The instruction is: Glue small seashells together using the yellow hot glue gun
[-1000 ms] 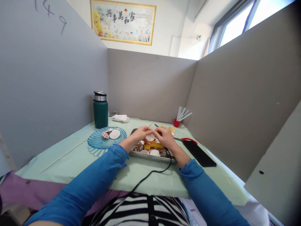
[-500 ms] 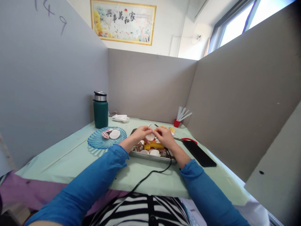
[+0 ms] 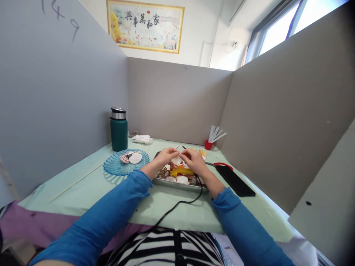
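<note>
A pale, round seashell [image 3: 176, 161] is held up between both hands above a metal tray [image 3: 177, 185]. My left hand [image 3: 166, 156] is closed, its thumb and fingers pinching the shell's left side. From the other side my right hand [image 3: 194, 161] is closed with its fingertips at the shell's upper right edge. Just below them a yellow glue gun [image 3: 181, 171] lies across the tray, its black cord [image 3: 180, 201] running toward my body. Several white shells [image 3: 182, 180] and small brown pieces fill the tray. Fingers hide part of the held shell.
On the left stand a blue glass plate [image 3: 111, 167] with shells and a green bottle [image 3: 119, 133]. A black phone [image 3: 235, 180] and red-handled scissors [image 3: 225, 165] lie right. Behind are a red cup [image 3: 208, 145] of glue sticks [image 3: 215, 133] and white tissue [image 3: 142, 139]. Grey partitions enclose the table.
The fingertips have shifted slightly against the shell, and the shell appears a little more tilted. Everything else stays put.
</note>
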Demonstrator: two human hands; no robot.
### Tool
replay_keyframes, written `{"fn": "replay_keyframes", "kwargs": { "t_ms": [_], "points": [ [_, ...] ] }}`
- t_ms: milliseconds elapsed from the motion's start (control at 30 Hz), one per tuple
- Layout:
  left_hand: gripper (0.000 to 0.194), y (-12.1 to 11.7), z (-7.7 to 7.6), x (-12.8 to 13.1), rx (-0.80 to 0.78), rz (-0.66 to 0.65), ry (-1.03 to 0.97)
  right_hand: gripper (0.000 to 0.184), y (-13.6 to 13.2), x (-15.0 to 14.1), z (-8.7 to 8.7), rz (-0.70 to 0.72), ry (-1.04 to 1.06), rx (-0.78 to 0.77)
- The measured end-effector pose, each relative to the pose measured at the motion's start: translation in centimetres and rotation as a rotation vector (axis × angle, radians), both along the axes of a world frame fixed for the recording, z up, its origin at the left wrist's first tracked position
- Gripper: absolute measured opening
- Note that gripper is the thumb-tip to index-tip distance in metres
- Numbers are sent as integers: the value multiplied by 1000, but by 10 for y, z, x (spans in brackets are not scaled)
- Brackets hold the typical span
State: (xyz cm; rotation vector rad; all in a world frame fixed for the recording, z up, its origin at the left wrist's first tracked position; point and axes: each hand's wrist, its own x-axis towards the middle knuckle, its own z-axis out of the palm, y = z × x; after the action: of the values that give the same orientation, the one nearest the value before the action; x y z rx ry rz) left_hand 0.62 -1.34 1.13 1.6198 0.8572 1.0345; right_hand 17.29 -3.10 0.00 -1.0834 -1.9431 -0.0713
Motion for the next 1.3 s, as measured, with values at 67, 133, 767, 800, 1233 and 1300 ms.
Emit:
{"fn": "replay_keyframes", "kwargs": {
  "t_ms": [67,133,767,800,1233,1300],
  "points": [
    [24,0,0,0,0,-6,1,19,0,0,0,6,-1,-4],
    [23,0,-1,0,7,-17,6,19,0,1,0,6,-8,-2],
    [17,0,0,1,21,-2,-32,27,2,1,-2,-46,-7,-7],
    [17,0,0,1,20,4,-38,29,2,2,-2,-54,-10,-4],
    [24,4,-3,1,10,-19,-70,34,4,3,-3,-108,-26,-1],
    [26,5,-4,1,11,-25,-71,34,5,3,-4,-105,-22,3]
  ]
}}
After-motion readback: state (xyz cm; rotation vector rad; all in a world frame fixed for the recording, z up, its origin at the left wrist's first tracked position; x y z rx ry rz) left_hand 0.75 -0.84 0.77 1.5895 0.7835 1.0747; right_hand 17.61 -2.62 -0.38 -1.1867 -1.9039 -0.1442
